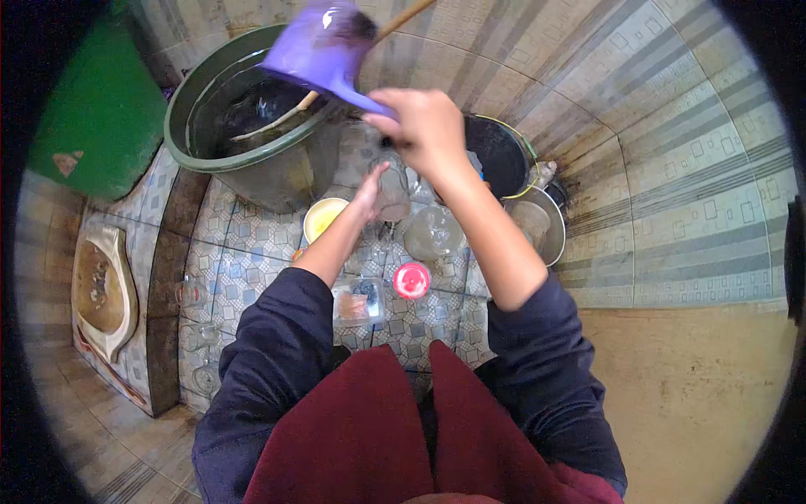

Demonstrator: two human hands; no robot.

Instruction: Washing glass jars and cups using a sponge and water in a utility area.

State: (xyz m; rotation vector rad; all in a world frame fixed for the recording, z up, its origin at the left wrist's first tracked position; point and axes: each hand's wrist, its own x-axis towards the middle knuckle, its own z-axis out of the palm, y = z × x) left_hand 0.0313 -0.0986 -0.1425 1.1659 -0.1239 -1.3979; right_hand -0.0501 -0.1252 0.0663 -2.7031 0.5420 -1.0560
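Observation:
My right hand [428, 126] grips the handle of a purple plastic water dipper [308, 53], raised and tilted beside the rim of a large green tub [283, 164]. The dipper is blurred. Lower down, my left hand [370, 192] holds a clear glass vessel [393, 194] above the tiled floor. A yellow bowl [324, 215] sits left of this hand, partly behind my forearm. To the right of the glass stands a rounded translucent vessel [433, 232]. Nearer to me are a pink-and-white round lid [412, 280] and a clear plastic container [357, 305].
A wooden stick [277, 123] leans in the water-filled tub. Right of my arm stand a black bucket [500, 154] and a metal pot [554, 220]. Several glasses [191, 293] line the left step, and a shallow wooden bowl [101, 290] lies on the ledge. Tiled walls [667, 176] enclose the area.

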